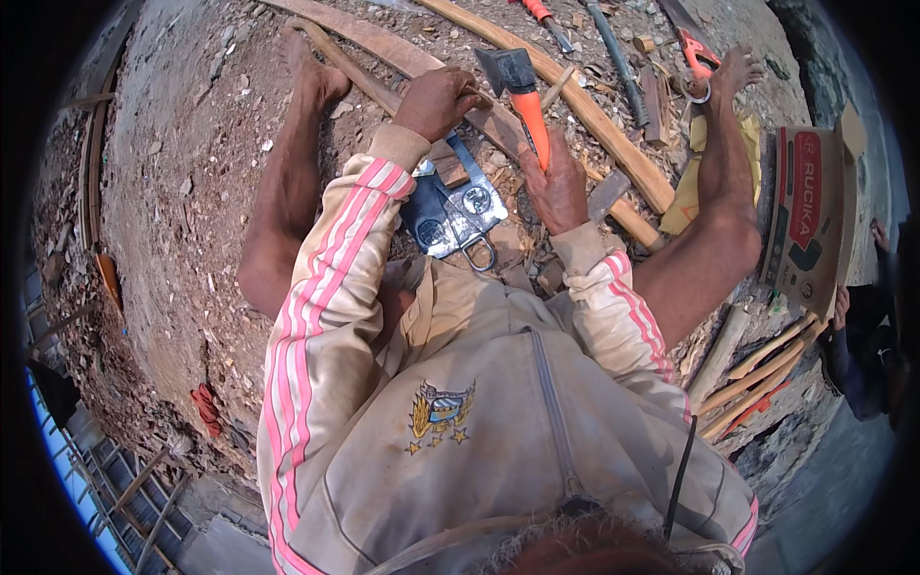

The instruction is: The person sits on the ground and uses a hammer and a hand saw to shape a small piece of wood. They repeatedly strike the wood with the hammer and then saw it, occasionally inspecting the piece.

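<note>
My right hand (558, 192) grips the orange handle of a hatchet (530, 110), its dark head raised above the wood and pointing away from me. To its left, my left hand (431, 105) is closed, fingers curled, on a wooden strip (356, 77) that runs from beside my left foot toward the hatchet. Part of the strip is hidden under that hand. Between my knees lies a shiny blue-grey metal piece (450, 213) with round marks and a loop at its near end. A short wood block (448, 163) sits against its far side.
A long wooden batten (575, 101) crosses the ground beyond the hatchet. A grey pipe (618, 67), an orange-handled tool (546, 21) and a handsaw (692, 48) lie farther off. At the right stand a cardboard box (813, 216) and wood sticks (762, 374). Another person's hand (841, 307) is near the box.
</note>
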`<control>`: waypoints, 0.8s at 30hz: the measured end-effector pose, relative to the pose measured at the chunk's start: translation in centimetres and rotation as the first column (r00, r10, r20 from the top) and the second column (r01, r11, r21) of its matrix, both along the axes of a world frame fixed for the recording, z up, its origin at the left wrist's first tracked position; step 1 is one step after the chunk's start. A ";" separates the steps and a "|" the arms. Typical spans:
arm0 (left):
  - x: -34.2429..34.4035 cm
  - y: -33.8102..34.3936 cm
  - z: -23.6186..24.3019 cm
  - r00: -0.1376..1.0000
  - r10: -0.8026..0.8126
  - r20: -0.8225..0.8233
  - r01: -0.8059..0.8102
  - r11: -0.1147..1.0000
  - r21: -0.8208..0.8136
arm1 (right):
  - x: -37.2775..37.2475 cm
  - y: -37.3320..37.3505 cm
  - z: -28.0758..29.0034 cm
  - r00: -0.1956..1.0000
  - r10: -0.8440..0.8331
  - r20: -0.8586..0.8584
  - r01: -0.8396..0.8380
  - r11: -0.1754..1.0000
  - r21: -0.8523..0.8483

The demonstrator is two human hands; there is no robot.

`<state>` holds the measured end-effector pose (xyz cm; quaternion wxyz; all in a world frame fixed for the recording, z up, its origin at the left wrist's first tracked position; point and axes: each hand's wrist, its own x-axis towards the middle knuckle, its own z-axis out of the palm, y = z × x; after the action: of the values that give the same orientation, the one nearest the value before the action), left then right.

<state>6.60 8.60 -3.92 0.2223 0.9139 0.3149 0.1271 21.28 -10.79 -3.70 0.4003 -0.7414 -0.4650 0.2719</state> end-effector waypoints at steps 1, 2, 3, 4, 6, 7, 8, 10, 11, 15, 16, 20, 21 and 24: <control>0.3 -0.1 0.3 0.999 -0.033 -0.028 0.033 0.999 0.002 | 0.0 0.1 -0.9 1.000 0.004 0.028 -0.004 1.000 -0.001; 0.3 -0.1 0.2 0.999 -0.015 -0.044 0.015 1.000 -0.002 | 0.0 0.1 -1.8 0.998 0.007 0.057 -0.007 1.000 -0.002; 0.3 0.0 0.1 0.998 0.003 -0.056 -0.003 1.000 -0.001 | 0.4 0.0 -2.6 0.999 0.006 0.048 -0.006 1.000 -0.020; 0.3 0.2 0.1 0.997 0.018 -0.072 -0.018 1.000 -0.001 | 0.6 -0.2 -3.5 0.999 0.003 0.035 -0.002 0.999 -0.039; -0.3 0.6 0.1 1.000 0.001 0.010 -0.002 1.000 0.018 | 0.9 -0.3 -4.0 0.999 -0.017 -0.039 0.017 1.000 -0.005; -0.8 0.2 -0.4 0.999 -0.007 0.044 0.006 1.000 0.010 | 0.7 -0.5 -3.2 0.998 -0.029 -0.059 0.028 0.999 -0.015; -0.8 0.3 -0.7 0.998 0.007 0.056 -0.008 1.000 0.014 | 0.6 -0.6 -2.1 0.996 -0.041 -0.078 0.039 0.999 -0.026; -0.7 0.4 -0.4 1.000 -0.008 0.027 0.007 1.000 0.026 | 0.7 0.0 -0.6 0.992 -0.066 -0.110 0.063 0.998 -0.025; -0.6 0.4 -0.2 1.000 -0.015 0.013 0.014 0.999 0.032 | 0.5 0.0 -1.1 0.996 -0.048 -0.069 0.046 0.998 -0.036; -1.0 1.1 -0.4 1.000 -0.024 0.016 0.024 1.000 -0.016 | 1.0 0.0 -4.3 0.999 -0.005 0.046 0.010 0.993 -0.115; -1.3 1.0 -0.3 1.000 0.006 0.019 -0.005 0.999 -0.050 | 1.0 -0.1 -4.2 1.000 -0.018 0.020 0.020 0.996 -0.081; -2.8 1.1 -1.7 0.996 0.063 0.066 -0.059 0.997 -0.058 | 0.5 -0.8 -4.3 1.000 -0.004 0.003 0.005 0.996 -0.089; -2.5 1.0 -1.6 0.997 0.069 0.030 -0.068 0.997 -0.021 | 0.8 -0.6 -4.9 1.000 0.004 0.029 -0.001 0.995 -0.100; -2.1 0.2 -0.6 0.994 0.094 -0.051 -0.091 0.994 0.066 | 2.2 -0.1 -6.0 0.998 -0.036 -0.060 0.032 0.997 -0.068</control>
<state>4.48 8.77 -4.53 0.1783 0.9080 0.3587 0.1227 23.45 -10.90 -9.72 0.3941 -0.7533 -0.4306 0.3030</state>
